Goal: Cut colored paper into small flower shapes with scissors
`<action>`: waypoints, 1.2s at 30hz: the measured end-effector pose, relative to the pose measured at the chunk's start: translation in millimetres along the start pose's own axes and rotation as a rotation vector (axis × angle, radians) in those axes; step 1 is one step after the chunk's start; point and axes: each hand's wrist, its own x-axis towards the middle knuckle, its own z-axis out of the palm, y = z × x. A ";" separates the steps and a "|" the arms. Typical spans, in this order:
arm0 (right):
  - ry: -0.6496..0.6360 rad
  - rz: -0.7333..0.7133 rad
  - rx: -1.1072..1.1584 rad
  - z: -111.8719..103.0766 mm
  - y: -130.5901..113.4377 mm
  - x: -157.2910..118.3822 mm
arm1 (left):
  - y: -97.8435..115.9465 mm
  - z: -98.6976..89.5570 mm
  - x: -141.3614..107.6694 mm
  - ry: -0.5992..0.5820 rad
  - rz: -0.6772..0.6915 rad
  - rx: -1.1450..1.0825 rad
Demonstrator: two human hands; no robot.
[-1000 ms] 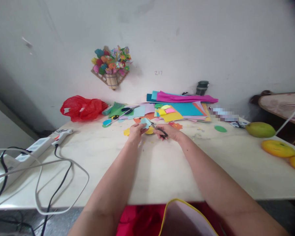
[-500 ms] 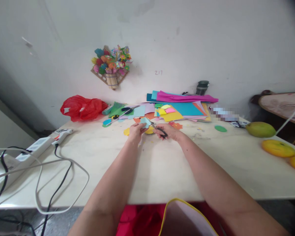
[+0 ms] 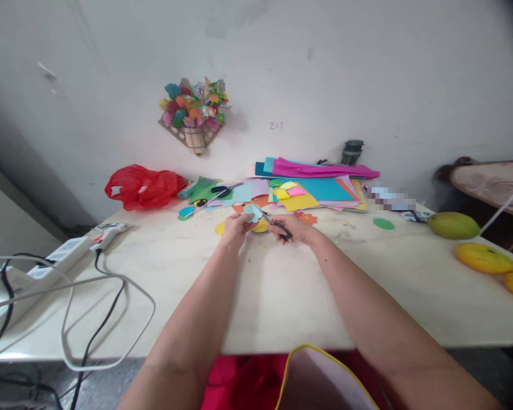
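Observation:
Pinched in my left hand (image 3: 236, 229) is a light-blue paper piece (image 3: 252, 213) with a scalloped, flower-like edge. My right hand (image 3: 291, 228) is closed around the dark handles of a pair of scissors (image 3: 284, 230). The blades point left and reach the right edge of the blue piece; whether they are parted is too small to tell. Beneath and beside the hands lie yellow cut pieces (image 3: 260, 226). An orange flower-shaped piece (image 3: 306, 218) rests just behind my right hand.
Coloured sheets (image 3: 325, 191) are stacked at the back, left of them a second pair of scissors (image 3: 222, 191) and a red plastic bag (image 3: 143, 188). Mangoes (image 3: 483, 257) lie at the right. A power strip (image 3: 62, 253) with looping cables (image 3: 151, 310) occupies the left side.
Barely anything differs. The scissors and my right hand have shifted very slightly at the blue piece, which my left hand still grips.

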 end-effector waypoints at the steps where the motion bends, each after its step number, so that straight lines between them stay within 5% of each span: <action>1: 0.001 0.005 0.001 -0.1 0.3 0.1 | 0.2 -0.3 0.0 -0.003 -0.003 0.002; 36: -0.036 -0.009 -0.047 -3.5 2.4 -0.5 | 5.8 1.7 -4.1 -0.009 -0.068 0.047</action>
